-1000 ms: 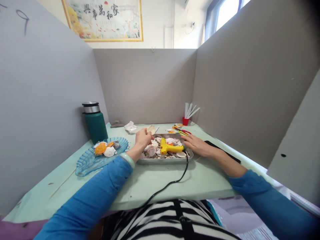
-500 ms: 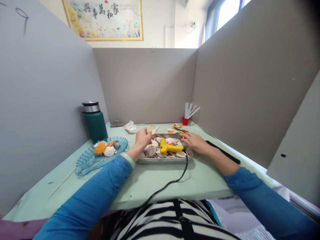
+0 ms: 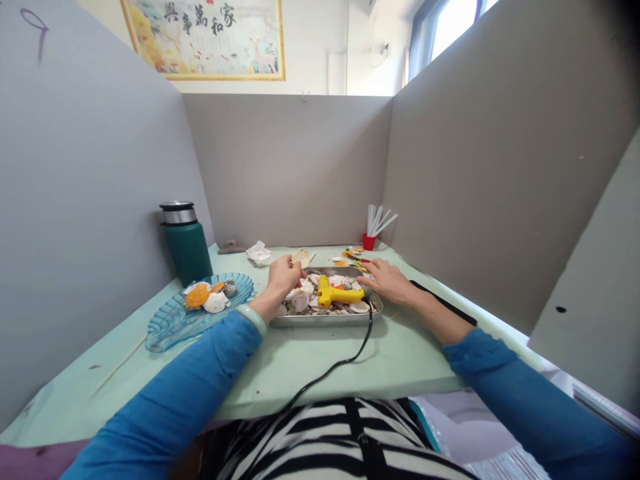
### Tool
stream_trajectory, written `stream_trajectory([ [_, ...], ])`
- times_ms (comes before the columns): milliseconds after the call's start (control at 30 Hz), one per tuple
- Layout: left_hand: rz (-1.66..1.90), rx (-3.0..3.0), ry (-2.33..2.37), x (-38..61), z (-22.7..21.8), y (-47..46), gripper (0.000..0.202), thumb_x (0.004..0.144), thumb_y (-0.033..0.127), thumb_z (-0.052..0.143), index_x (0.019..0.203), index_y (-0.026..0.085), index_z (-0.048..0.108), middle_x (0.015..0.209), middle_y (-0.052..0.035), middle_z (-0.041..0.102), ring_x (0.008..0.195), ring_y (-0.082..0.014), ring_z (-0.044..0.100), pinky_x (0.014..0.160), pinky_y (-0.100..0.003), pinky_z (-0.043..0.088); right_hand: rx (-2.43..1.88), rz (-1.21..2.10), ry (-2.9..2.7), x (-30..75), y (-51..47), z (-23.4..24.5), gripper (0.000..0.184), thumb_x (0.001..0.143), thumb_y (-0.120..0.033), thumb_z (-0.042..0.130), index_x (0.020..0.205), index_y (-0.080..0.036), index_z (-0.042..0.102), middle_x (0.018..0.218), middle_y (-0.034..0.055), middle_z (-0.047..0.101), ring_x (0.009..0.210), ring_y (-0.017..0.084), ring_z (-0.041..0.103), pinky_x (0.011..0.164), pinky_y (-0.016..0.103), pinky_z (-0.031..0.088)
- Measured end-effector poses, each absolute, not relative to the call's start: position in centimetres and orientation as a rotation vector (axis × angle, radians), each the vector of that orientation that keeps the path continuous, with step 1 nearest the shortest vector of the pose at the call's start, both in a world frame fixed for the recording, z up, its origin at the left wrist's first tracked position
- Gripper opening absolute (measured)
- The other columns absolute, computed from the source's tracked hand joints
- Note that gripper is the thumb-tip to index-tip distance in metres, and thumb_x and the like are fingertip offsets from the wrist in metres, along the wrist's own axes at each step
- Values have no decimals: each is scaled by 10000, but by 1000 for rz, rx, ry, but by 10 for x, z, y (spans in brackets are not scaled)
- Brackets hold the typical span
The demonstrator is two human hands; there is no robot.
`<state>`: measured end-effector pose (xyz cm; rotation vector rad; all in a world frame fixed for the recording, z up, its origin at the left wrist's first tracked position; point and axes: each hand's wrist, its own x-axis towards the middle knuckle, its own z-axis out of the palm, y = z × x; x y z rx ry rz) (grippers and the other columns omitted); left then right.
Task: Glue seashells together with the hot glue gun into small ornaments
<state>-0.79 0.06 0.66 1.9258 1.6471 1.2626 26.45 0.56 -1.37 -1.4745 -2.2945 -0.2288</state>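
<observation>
A steel tray (image 3: 325, 320) full of seashells sits in the middle of the green table, with a yellow glue gun (image 3: 337, 294) lying across the shells. My left hand (image 3: 281, 277) hovers over the tray's left side, its fingers pinched together on something small that I cannot make out. My right hand (image 3: 387, 281) rests at the tray's right far corner, fingers stretched out and flat, holding nothing. The gun's black cord (image 3: 340, 363) runs off the table's front edge toward me.
A blue glass leaf dish (image 3: 170, 320) with a few shells lies left of the tray, a green flask (image 3: 186, 243) behind it. A red cup (image 3: 369, 241) of white sticks, scissors (image 3: 356, 260) and scraps stand at the back. Grey partition walls close in three sides.
My right hand slid a little away from me along the tray's right edge toward its far corner. The left hand stayed pinched over the shells.
</observation>
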Motion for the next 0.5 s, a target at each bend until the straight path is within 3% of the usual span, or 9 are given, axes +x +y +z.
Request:
stream_trajectory([
  [133, 1264, 1906, 1633, -8, 7, 1, 187, 760, 203, 391, 845, 139, 545, 676, -36, 664, 387, -81, 524, 413, -175, 375, -1549, -285, -2266, 263, 7, -11, 693, 755, -669, 327, 1266, -213, 430, 1166, 136, 477, 1069, 280, 417, 878, 409, 315],
  [300, 1266, 1918, 1623, -9, 7, 1, 192, 757, 200, 385, 843, 136, 544, 673, -35, 664, 389, -84, 526, 412, -177, 375, -1633, -294, -2304, 267, -1, -13, 642, 811, -633, 193, 1320, -274, 349, 1242, 122, 444, 1090, 281, 399, 886, 441, 302],
  [500, 1258, 1926, 1614, -10, 7, 1, 194, 755, 200, 386, 848, 139, 545, 677, -32, 665, 392, -87, 532, 415, -180, 378, -1663, -183, -2364, 281, -5, -16, 672, 799, -648, 159, 1364, -297, 252, 1334, 84, 375, 1162, 291, 364, 926, 457, 289],
])
